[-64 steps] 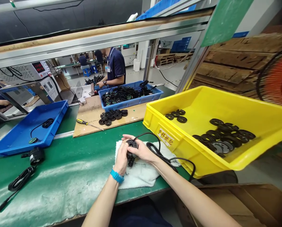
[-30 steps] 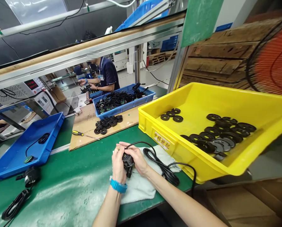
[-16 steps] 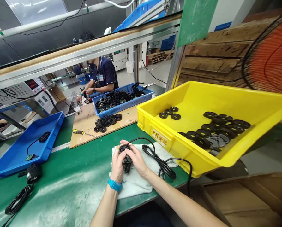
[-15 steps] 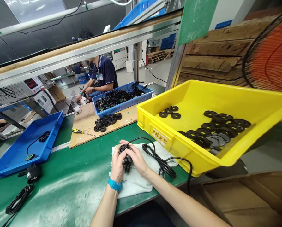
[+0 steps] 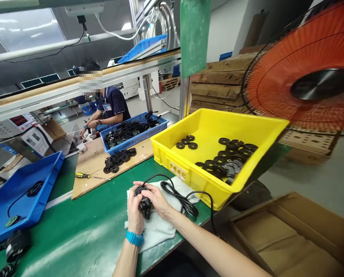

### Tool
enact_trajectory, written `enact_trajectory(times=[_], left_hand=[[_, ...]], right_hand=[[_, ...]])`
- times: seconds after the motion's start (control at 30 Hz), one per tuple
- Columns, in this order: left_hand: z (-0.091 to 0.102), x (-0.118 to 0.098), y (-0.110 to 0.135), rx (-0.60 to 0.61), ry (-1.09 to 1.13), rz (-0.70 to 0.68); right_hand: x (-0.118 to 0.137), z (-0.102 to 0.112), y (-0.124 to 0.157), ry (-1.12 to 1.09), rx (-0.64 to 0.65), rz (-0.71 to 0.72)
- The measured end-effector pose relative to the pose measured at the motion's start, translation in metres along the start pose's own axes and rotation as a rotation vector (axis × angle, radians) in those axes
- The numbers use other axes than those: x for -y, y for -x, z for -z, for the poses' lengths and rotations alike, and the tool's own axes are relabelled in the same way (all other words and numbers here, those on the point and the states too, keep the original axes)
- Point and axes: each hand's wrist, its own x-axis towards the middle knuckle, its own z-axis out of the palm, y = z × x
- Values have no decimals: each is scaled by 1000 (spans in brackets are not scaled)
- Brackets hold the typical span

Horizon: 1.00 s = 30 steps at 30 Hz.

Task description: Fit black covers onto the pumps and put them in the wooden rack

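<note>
Both my hands close round a small black round device (image 5: 142,197) with a slotted face, held over a white cloth (image 5: 157,225) on the green bench. My left hand (image 5: 135,213), with a blue wristband, grips its left side. My right hand (image 5: 155,198) wraps its right side, fingers over the top. A black cable (image 5: 180,200) runs from the device, coiled on the cloth, and drops over the bench edge.
A yellow bin (image 5: 189,175) of black discs sits right of my hands. Beyond lie a board with black discs (image 5: 118,157), a screwdriver (image 5: 86,176) and a blue tray of cables (image 5: 133,134). Another blue tray (image 5: 33,207) is left. A person sits opposite. An orange fan (image 5: 307,77) and cardboard box (image 5: 278,234) stand right.
The camera has lifted and swung to the right, bringing the orange fan and the cardboard box into view. My hands stay closed round the black device over the cloth.
</note>
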Motion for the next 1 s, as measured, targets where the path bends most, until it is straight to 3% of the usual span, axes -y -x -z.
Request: enact_trajectory(times=[0.2, 0.33, 0.47, 0.73, 1.0], left_hand=[[-14, -12, -9, -21, 50, 57], [-18, -16, -9, -49, 70, 37], [-20, -13, -7, -74, 119, 38], [-17, -7, -6, -107, 140, 64], [-15, 0, -8, -135, 88, -11]], right_hand=[[2, 3, 1, 40, 51, 48], [-5, 0, 3, 63, 3, 78], [-13, -1, 1, 62, -56, 75], [-12, 3, -2, 50, -7, 32], [-11, -2, -2, 101, -36, 93]])
